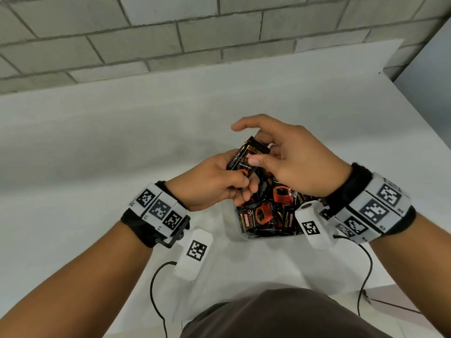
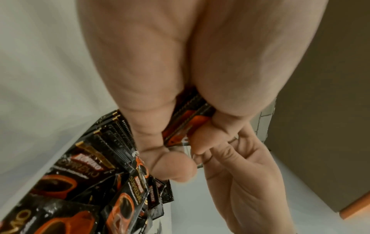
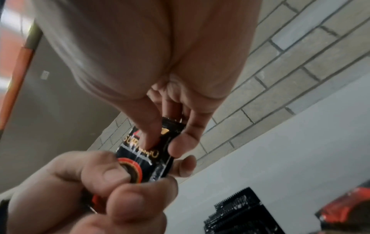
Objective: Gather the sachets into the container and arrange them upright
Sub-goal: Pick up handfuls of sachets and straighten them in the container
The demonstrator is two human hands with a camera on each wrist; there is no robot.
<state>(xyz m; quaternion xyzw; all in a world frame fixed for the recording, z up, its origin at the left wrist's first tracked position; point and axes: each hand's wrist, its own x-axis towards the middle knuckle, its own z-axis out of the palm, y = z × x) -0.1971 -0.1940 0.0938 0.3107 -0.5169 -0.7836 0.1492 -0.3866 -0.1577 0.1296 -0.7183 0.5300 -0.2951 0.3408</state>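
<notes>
On the white table (image 1: 122,142) sits my white container (image 1: 238,236), full of loose Kopiko Supremo sachets (image 1: 258,215) lying jumbled, none clearly upright. Just above it, my left hand (image 1: 210,184) pinches the lower end of one sachet (image 1: 246,158); my right hand (image 1: 288,162) pinches its upper part, forefinger free. Its long axis tilts up and away, top edge farthest. Slick foil could slip into the jumble.

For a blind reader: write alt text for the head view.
Both hands, left and right, pinch one black coffee sachet above a white container of jumbled matching sachets, on a white table by a block wall.
</notes>
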